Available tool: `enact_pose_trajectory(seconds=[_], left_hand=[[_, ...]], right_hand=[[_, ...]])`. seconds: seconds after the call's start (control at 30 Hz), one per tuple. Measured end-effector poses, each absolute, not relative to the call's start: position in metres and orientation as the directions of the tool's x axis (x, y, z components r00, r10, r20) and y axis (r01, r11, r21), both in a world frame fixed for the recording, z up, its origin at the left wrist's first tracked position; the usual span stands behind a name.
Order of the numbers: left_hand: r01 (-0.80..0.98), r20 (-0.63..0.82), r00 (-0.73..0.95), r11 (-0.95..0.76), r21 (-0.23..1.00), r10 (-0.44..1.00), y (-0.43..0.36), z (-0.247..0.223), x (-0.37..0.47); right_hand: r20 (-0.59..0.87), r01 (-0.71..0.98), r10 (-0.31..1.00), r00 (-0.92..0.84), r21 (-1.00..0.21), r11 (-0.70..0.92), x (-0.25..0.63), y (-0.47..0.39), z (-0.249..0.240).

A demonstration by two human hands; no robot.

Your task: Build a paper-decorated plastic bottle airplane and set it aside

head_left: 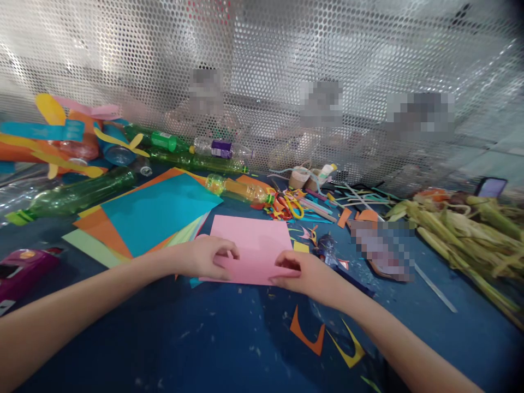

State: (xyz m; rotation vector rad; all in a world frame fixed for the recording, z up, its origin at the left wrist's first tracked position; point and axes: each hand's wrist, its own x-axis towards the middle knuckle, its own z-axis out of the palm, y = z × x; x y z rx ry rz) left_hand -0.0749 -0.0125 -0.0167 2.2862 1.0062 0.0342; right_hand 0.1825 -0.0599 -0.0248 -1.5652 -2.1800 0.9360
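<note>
A pink sheet of paper [254, 232] lies on the blue tabletop in front of me, its near part bent up and over into a loose fold. My left hand [204, 257] is closed on the left end of that fold, fingers curled over the paper. At the other end, my right hand [315, 277] pinches the fold between thumb and fingers. Left of the pink sheet is a fanned pile of coloured paper [159, 210] with a blue sheet on top. Orange [307, 335] and yellow [352, 355] curved paper offcuts lie near my right forearm.
Green plastic bottles [82, 191] and bottle crafts with paper blades [73, 136] stand at the left. A magenta tool [30, 273] lies nearer. Paper scraps, yellow-handled scissors [297, 207], a phone [491, 187] and corn husks [458, 229] are rightward. A perforated metal screen [262, 65] rises behind.
</note>
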Motion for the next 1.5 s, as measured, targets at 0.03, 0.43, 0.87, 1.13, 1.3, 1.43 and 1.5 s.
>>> enact_pose_trajectory(seconds=[0.03, 0.43, 0.87, 1.13, 1.3, 1.43, 1.5], left_hand=[[0.627, -0.24, 0.734, -0.5, 0.597, 0.635, -0.011, -0.017, -0.076], [0.604, -0.189, 0.77, -0.603, 0.521, 0.609, -0.04, -0.004, -0.069], [0.736, -0.253, 0.664, -0.554, 0.39, 0.703, -0.027, -0.008, -0.067], [0.775, -0.219, 0.624, -0.56, 0.293, 0.75, -0.026, -0.012, -0.066], [0.755, -0.239, 0.649, -0.573, 0.318, 0.723, -0.025, -0.013, -0.066], [0.744, -0.216, 0.661, -0.592, 0.31, 0.718, -0.027, -0.014, -0.069], [0.7, -0.108, 0.705, -0.665, 0.26, 0.701, -0.03, -0.014, -0.07]], right_hand=[[-0.144, 0.71, 0.905, -0.401, -0.672, 0.208, 0.184, -0.06, -0.024], [-0.119, 0.625, 0.724, -0.679, -0.61, 0.487, 0.193, -0.063, -0.007], [-0.161, 0.913, 0.95, -0.266, -0.359, 0.195, 0.183, -0.063, -0.007], [-0.101, 0.928, 0.949, -0.3, -0.262, 0.265, 0.185, -0.068, -0.019], [-0.088, 0.922, 0.944, -0.318, -0.26, 0.286, 0.188, -0.068, -0.024], [-0.084, 0.923, 0.946, -0.314, -0.261, 0.283, 0.188, -0.067, -0.027], [-0.098, 0.925, 0.945, -0.312, -0.257, 0.279, 0.188, -0.067, -0.027]])
